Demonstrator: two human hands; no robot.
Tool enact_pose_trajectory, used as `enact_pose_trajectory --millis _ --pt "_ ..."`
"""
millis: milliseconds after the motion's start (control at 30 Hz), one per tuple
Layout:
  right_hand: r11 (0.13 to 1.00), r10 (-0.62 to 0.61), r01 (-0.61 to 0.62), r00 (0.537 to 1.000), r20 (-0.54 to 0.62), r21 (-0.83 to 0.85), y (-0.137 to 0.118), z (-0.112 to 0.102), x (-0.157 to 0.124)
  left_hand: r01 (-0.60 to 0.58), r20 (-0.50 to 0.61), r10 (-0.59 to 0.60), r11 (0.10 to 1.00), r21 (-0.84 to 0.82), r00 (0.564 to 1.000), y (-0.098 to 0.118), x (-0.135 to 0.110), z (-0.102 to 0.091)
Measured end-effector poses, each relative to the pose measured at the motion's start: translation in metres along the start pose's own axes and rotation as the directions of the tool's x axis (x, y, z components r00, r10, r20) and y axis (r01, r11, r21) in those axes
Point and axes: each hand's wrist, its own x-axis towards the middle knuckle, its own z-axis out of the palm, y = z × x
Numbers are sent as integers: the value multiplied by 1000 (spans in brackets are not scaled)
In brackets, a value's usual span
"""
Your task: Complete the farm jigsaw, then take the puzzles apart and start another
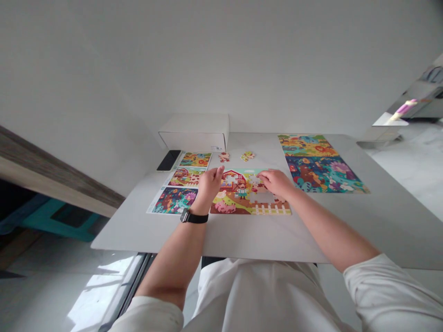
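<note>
Left hand [209,186]: fingers [217,173] open, at the farm jigsaw's [238,205] left edge. Right hand [273,182]: fingers [263,176] spread flat on it, no grip seen (gaps remain). Jigsaw: near edge of table [249,240]; loose piece [224,157] and second piece [247,156] beyond.

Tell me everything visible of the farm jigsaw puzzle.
The farm jigsaw puzzle looks like printed cardboard, showing a red barn, a figure, pink bushes and a white picket fence. It lies flat and unfinished on the pale table, with gaps at right. The left hand touches its left edge, the right hand its upper right.
</note>
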Motion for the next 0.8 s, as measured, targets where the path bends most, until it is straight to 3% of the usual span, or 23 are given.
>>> enact_pose_trajectory --millis 167,300,400,533,800 --pt "995 98 -99 993 69 13 34 -14 21 -12 -23 10 998 -61 1000 5 -3 1" --pt "990 130 -132 991 41 44 59 -16 45 9 -54 -21 980 -201 998 3 -3 7" --pt "981 189 -189 982 27 39 68 -12 68 -72 -112 38 946 -316 993 -2 -1 15" --pt "960 280 -280 959 43 3 67 2 99 -183 -181 118 897 -402 976 -8 1 24" --pt "957 275 -274 962 -4 -99 40 37 140 -196 -143 154 914 -356 978 -9 -1 23"
